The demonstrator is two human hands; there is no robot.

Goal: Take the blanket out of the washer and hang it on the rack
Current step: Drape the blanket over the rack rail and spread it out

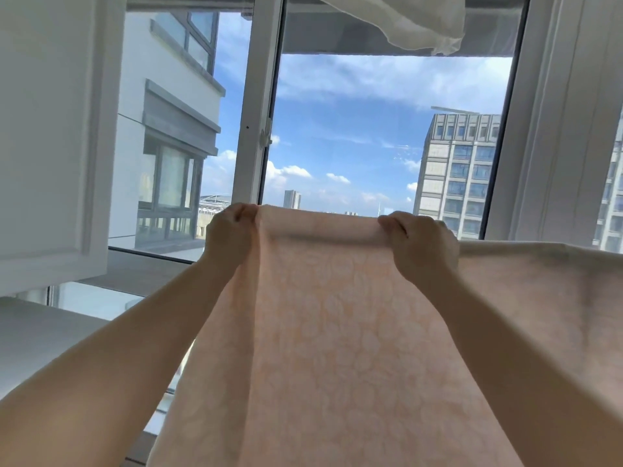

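Bright window (387, 129) ahead, white frames, blue sky, tower blocks outside. White cabinet (50, 129) at left; white cloth (404, 21) hangs overhead. Left hand (231, 235) and right hand (421, 246), raised, fingers clamped on pink floral blanket (337, 332) top edge; blanket drapes downward, spreading right.

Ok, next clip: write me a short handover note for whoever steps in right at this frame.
Left hand: grips the top edge of the pale peach floral-patterned blanket.
Right hand: grips the same edge, further right.
Blanket: out of the washer, held up and spread in front of the white-framed window; more of it trails off to the right.
Rack: not identifiable; white cloth hangs overhead.
Left: drape the blanket over the rack and let go.
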